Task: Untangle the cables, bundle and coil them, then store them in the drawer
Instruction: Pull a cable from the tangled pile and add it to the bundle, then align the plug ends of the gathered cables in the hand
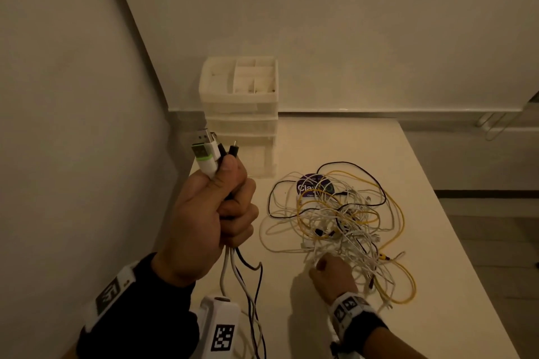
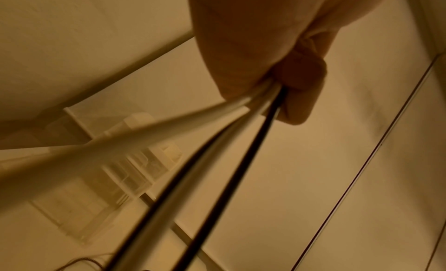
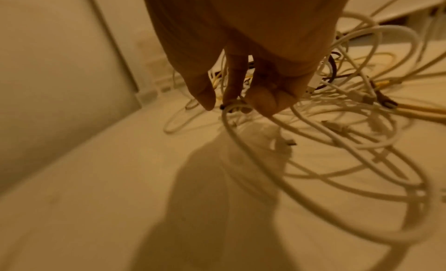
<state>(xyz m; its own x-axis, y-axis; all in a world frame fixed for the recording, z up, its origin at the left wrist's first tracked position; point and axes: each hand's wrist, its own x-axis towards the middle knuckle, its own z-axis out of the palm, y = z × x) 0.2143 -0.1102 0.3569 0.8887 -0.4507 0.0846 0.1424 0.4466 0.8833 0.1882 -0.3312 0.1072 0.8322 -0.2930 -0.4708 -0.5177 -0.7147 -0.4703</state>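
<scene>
Left hand: left hand [image 1: 208, 218] is raised above the near left edge of the worktop [image 1: 344, 140], fist closed round a bunch of held cables [image 1: 233, 271].
Held cables: four can be made out trailing from the bottom of the fist, two white and two black; the left wrist view shows the same white and dark strands [image 2: 217, 145] running out from under the curled fingers [image 2: 301, 95].
Plugs: USB plugs [image 1: 205, 151] stick up out of the top of the fist, one with a green band, and a small black plug [image 1: 233, 150] stands beside the thumb; the exact count of plugs is unclear.
Right hand: right hand [image 1: 332, 277] is lowered onto the near edge of the cable tangle [image 1: 335, 213], fingers [image 3: 231, 80] pinching a white cable loop [image 3: 235, 106] with the thumb [image 3: 200, 92] just beside it.
Cable tangle: one loose heap of white, yellow and black cables lying on the worktop, right of the left hand; too knotted to count.
Round label: one purple disc [image 1: 312, 185] lies under the far part of the tangle.
Drawer unit: one translucent drawer unit [image 1: 240, 116] stands at the far left corner of the worktop against the wall, well apart from both hands; its top tray is divided into compartments.
</scene>
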